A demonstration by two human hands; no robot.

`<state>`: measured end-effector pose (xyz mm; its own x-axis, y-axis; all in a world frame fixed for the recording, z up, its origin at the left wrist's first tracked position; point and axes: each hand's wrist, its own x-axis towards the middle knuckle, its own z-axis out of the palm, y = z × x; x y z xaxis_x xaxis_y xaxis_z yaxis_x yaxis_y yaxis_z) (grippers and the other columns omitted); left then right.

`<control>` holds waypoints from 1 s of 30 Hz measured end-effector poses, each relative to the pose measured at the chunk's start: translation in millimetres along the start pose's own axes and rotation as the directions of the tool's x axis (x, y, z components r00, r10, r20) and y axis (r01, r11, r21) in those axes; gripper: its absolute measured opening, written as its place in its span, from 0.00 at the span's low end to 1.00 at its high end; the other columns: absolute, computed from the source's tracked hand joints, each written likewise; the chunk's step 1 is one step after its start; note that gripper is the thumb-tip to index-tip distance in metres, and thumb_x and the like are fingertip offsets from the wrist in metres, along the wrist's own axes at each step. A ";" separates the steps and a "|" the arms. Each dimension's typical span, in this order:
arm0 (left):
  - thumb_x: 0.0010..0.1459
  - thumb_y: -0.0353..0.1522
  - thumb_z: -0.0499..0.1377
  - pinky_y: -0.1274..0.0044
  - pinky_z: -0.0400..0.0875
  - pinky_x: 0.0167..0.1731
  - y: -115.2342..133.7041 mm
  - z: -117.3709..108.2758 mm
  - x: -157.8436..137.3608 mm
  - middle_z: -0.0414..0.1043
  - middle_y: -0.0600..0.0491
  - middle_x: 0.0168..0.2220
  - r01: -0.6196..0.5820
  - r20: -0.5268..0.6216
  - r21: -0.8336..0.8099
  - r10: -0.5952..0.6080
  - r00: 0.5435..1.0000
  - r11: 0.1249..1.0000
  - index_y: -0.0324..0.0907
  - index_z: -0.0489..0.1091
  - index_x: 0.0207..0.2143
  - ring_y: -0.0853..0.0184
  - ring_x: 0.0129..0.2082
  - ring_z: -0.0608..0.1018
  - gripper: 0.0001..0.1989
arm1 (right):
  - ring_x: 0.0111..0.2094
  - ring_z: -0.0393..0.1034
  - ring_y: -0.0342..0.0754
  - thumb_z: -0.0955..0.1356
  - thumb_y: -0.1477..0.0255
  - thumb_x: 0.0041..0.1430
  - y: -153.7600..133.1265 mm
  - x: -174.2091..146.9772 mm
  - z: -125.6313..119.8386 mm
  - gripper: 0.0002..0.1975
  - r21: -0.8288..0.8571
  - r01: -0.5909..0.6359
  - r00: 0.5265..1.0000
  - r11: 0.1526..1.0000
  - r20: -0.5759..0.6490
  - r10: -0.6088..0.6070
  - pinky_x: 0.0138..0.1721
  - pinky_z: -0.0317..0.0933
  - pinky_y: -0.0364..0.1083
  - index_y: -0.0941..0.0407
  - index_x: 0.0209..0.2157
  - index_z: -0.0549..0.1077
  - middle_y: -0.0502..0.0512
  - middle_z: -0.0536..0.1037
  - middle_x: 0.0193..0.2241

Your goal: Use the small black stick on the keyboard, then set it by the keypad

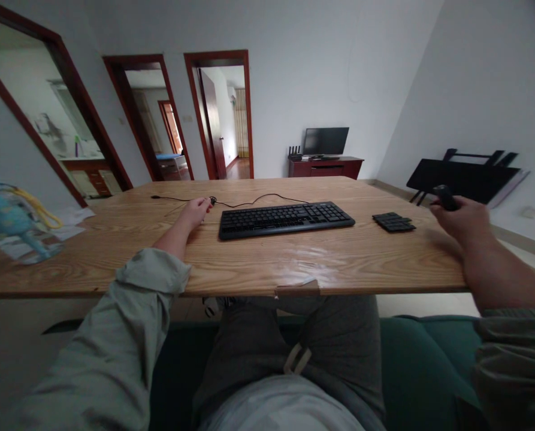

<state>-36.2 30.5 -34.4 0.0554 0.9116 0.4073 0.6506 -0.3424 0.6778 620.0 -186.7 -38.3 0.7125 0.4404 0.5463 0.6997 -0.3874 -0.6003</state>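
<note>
So, far left of the left hand there's a blue figure (6, 209) with a yellow strap. Closer in, just past that hand, the plug end (155, 197) of a black cable (274, 194) lies on the wooden table (249, 263). The left hand (196, 212) has its fingers curled in right by the cable; can't tell if they're actually pinching it. Just right of that grip sits the black keyboard (287, 219). Then some flat black pieces (393, 222), bunched up left of the right hand (465, 220), which is wrapped around a dark object (447, 197), raised off the tabletop.
</note>
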 end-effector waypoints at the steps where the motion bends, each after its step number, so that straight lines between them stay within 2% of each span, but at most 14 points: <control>1: 0.57 0.48 0.50 0.76 0.62 0.25 -1.4 0.0 1.0 0.73 0.49 0.29 0.000 -0.003 0.007 0.000 1.000 1.000 0.41 0.72 0.30 0.65 0.26 0.70 0.21 | 0.25 0.60 0.46 0.73 0.74 0.44 4.9 0.9 -1.8 0.12 -0.040 -0.029 0.998 0.999 0.060 0.031 0.34 0.56 0.50 0.54 0.35 0.80 0.59 0.74 0.28; 4: 0.57 0.48 0.50 0.76 0.62 0.25 -4.0 -0.5 3.4 0.73 0.49 0.29 0.013 -0.008 0.023 -0.012 1.000 1.000 0.41 0.72 0.30 0.65 0.26 0.70 0.21 | 0.23 0.59 0.46 0.75 0.74 0.41 3.8 -0.8 -5.3 0.10 -0.113 -0.071 0.969 0.991 0.229 0.095 0.34 0.56 0.52 0.54 0.30 0.80 0.56 0.71 0.23; 7: 0.58 0.47 0.50 0.76 0.62 0.26 -3.5 -1.6 3.7 0.73 0.49 0.28 0.013 -0.002 0.040 -0.013 1.000 0.999 0.41 0.72 0.30 0.65 0.26 0.71 0.21 | 0.22 0.59 0.47 0.75 0.75 0.39 -9.2 -6.7 -6.5 0.07 -0.140 -0.089 0.934 0.986 0.333 0.132 0.33 0.55 0.53 0.54 0.25 0.79 0.54 0.69 0.19; 11: 0.59 0.46 0.49 0.75 0.61 0.25 1.4 -2.8 -0.2 0.72 0.50 0.28 0.014 -0.003 0.052 -0.014 1.000 0.999 0.42 0.72 0.29 0.65 0.26 0.71 0.20 | 0.21 0.59 0.47 0.75 0.77 0.37 -19.4 -13.5 -8.6 0.06 -0.133 -0.067 0.929 0.989 0.353 0.111 0.32 0.54 0.52 0.54 0.21 0.77 0.53 0.68 0.17; 16: 0.58 0.45 0.50 0.75 0.61 0.26 5.6 -4.4 -4.1 0.73 0.50 0.28 0.000 0.006 0.049 0.000 1.000 0.999 0.42 0.71 0.28 0.66 0.25 0.70 0.19 | 0.20 0.58 0.47 0.74 0.74 0.40 -12.6 -10.3 -8.9 0.05 -0.152 -0.088 0.927 0.984 0.349 0.137 0.33 0.56 0.52 0.54 0.19 0.75 0.54 0.67 0.18; 20: 0.58 0.46 0.50 0.75 0.61 0.25 4.6 -4.6 -2.9 0.72 0.50 0.27 0.002 0.009 0.033 -0.002 1.000 0.999 0.42 0.71 0.29 0.66 0.25 0.70 0.19 | 0.19 0.56 0.47 0.74 0.73 0.42 -3.0 -3.5 -4.6 0.05 -0.170 -0.093 0.944 0.981 0.299 0.142 0.32 0.56 0.53 0.54 0.25 0.77 0.51 0.63 0.16; 24: 0.58 0.46 0.50 0.75 0.62 0.24 6.0 -4.8 -3.8 0.73 0.50 0.28 0.017 -0.001 0.037 -0.017 1.000 0.999 0.41 0.72 0.29 0.66 0.25 0.70 0.20 | 0.19 0.57 0.47 0.74 0.73 0.45 3.8 -0.6 -0.2 0.12 -0.176 -0.093 0.958 0.980 0.251 0.137 0.31 0.56 0.52 0.57 0.36 0.80 0.56 0.69 0.20; 27: 0.58 0.46 0.50 0.76 0.62 0.23 8.7 -5.4 -5.9 0.73 0.50 0.28 0.029 0.001 0.038 -0.029 1.000 0.999 0.41 0.72 0.29 0.67 0.24 0.70 0.20 | 0.22 0.60 0.49 0.73 0.70 0.48 7.4 1.5 2.2 0.16 -0.253 -0.069 0.950 0.965 0.279 0.141 0.31 0.56 0.51 0.58 0.41 0.80 0.62 0.74 0.26; 30: 0.58 0.47 0.49 0.77 0.62 0.22 11.2 -5.8 -7.7 0.72 0.50 0.29 0.044 0.011 0.025 -0.045 0.999 0.999 0.41 0.72 0.30 0.68 0.24 0.69 0.21 | 0.26 0.65 0.52 0.71 0.66 0.52 11.2 4.4 5.0 0.18 -0.317 0.005 0.926 0.948 0.359 0.115 0.32 0.57 0.50 0.58 0.44 0.80 0.66 0.76 0.31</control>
<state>-33.7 18.4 -26.3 0.0344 0.9284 0.3699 0.6710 -0.2958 0.6799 630.7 -185.0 -45.6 0.7213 0.6544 0.2268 0.6840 -0.6218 -0.3814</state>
